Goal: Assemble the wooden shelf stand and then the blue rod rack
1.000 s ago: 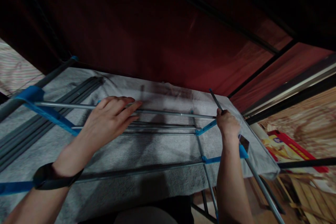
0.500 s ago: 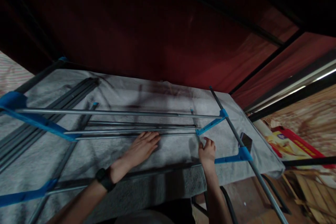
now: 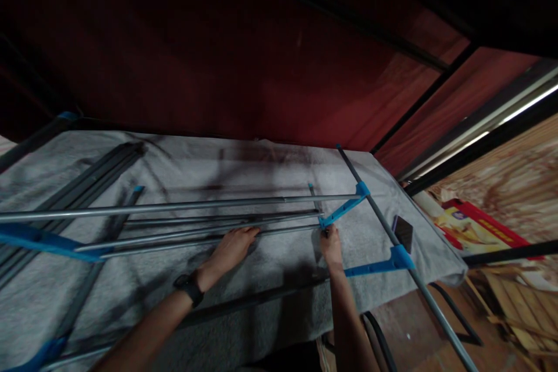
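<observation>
A frame of grey metal tubes and blue plastic brackets stands over a grey cloth-covered surface. My left hand [image 3: 235, 246], with a dark watch on the wrist, has its fingers closed over the front metal tube [image 3: 183, 244] near its middle. At that tube's right end, my right hand [image 3: 332, 244] is closed around the tip of a blue plastic bracket [image 3: 344, 211]; its fingertips are partly hidden. The bracket's other end joins a slanting grey pole [image 3: 383, 218]. Another blue bracket [image 3: 377, 265] reaches out from the same pole, nearer to me. On the left, a further blue bracket [image 3: 47, 240] meets the tubes' far ends.
Several loose grey tubes [image 3: 102, 177] lie bundled on the cloth [image 3: 196, 160] at left. A phone [image 3: 403, 232] lies beside the right pole. Behind stands a dark red panel [image 3: 261, 81]. A red and yellow box [image 3: 483, 226] and wooden slats [image 3: 518, 302] are at right.
My right hand has moved up and left onto the bracket tip. My left hand's fingers have curled over the front tube, which now slants. The view has shifted slightly right.
</observation>
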Available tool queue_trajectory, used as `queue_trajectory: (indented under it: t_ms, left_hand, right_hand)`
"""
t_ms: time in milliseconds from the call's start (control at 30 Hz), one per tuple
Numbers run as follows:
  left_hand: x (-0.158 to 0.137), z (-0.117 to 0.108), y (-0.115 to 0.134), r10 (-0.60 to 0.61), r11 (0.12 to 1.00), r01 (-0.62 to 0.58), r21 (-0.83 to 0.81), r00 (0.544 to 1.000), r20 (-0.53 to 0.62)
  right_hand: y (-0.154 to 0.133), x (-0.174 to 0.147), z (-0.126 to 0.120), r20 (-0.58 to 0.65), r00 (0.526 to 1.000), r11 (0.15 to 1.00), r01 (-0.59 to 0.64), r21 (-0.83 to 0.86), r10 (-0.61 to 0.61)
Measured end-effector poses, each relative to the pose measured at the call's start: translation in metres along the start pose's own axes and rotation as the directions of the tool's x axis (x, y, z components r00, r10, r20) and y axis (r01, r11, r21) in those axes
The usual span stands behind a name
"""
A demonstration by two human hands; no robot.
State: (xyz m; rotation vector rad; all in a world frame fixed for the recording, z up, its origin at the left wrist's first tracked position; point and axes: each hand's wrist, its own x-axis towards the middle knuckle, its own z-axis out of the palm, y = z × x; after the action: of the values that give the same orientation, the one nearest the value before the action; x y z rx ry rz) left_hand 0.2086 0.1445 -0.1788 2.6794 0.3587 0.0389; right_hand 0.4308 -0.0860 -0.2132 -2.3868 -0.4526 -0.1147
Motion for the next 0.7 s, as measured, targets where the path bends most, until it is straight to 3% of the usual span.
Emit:
queue_trajectory:
  t_ms: [267,700]
  left_hand:
    - [0.003,-0.005,-0.002,-0.059,0.997,0.06,-0.046,0.998,0.019]
    - [0.005,0.0,-0.008,-0.039,0.997,0.041,-0.059,0.999,0.033]
  right_hand:
    - [0.004,0.001,0.004,-0.046,0.998,0.997,0.034,0.071,-0.031]
    - [-0.007,-0.005,0.011,-0.094,0.995,0.999,-0.014,0.047,0.019]
